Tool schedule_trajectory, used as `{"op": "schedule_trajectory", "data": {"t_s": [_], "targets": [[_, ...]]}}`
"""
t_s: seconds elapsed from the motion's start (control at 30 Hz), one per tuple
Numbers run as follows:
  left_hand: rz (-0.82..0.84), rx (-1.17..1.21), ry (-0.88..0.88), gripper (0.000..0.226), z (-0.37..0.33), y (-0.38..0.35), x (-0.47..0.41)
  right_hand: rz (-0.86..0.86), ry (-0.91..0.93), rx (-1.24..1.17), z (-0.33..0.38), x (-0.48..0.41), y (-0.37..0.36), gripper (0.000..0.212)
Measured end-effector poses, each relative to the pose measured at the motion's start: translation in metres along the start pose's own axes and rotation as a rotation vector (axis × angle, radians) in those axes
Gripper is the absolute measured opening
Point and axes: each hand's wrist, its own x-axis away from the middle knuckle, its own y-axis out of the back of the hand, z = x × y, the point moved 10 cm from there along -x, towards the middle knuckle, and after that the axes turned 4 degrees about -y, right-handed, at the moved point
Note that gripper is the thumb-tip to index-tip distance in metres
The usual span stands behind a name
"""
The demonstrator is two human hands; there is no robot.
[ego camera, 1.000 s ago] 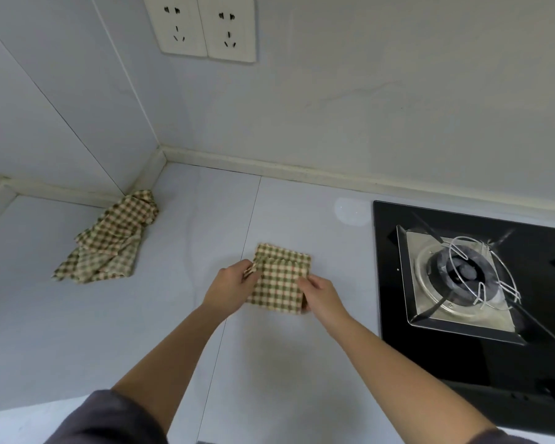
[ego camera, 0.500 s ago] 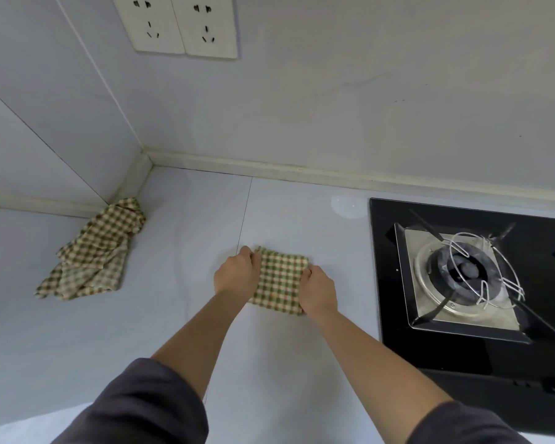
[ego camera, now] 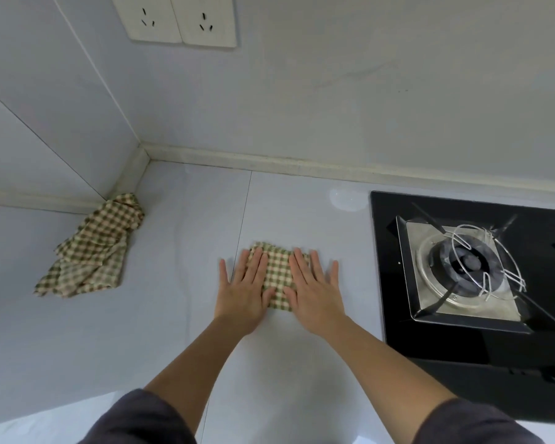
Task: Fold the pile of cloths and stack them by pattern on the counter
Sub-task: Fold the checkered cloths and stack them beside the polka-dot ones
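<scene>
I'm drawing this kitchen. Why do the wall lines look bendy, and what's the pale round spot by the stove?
Head view: the wide-angle lens bends the wall trim; the pale spot on the counter is probably glare from a light; the lighting is soft, with hardly any shadow around the folded cloth.

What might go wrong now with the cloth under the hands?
Both the left hand and right hand press the folded cloth flat; once they lift, the fold may spring open. The stove sits close on the right, so a stack here might slide toward it. The crumpled cloths look alike; patterns may get mixed.
</scene>
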Motion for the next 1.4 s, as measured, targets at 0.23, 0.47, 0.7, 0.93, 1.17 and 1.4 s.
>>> {"op": "schedule_trajectory", "data": {"t_s": [0.23,0.47,0.7,0.93,1.17,1.4], "targets": [[-0.374,0.151,-0.278,0.040,-0.020,0.053,0.026,0.109,-0.075,0.033,-0.007,0.009,0.002,0.072],[-0.385,0.179,-0.411,0.009,-0.042,0.057,0.020,0.128,-0.098,-0.136,-0.024,0.033,0.010,0.069],[-0.103,1.232,-0.054,0.017,-0.070,0.084,0.036,-0.078,-0.189,-0.927,-0.097,0.078,0.047,0.016],[-0.149,1.399,0.110,0.021,-0.206,0.103,0.052,0.019,-0.209,-1.493,-0.212,0.166,0.078,0.016],[-0.160,1.466,0.117,0.033,-0.402,0.115,0.051,-0.174,-0.421,-1.636,-0.383,0.284,0.077,0.018],[-0.342,1.163,0.077,0.034,-0.542,0.151,0.019,-0.376,-0.644,-1.632,-0.517,0.331,0.077,0.026]]}}
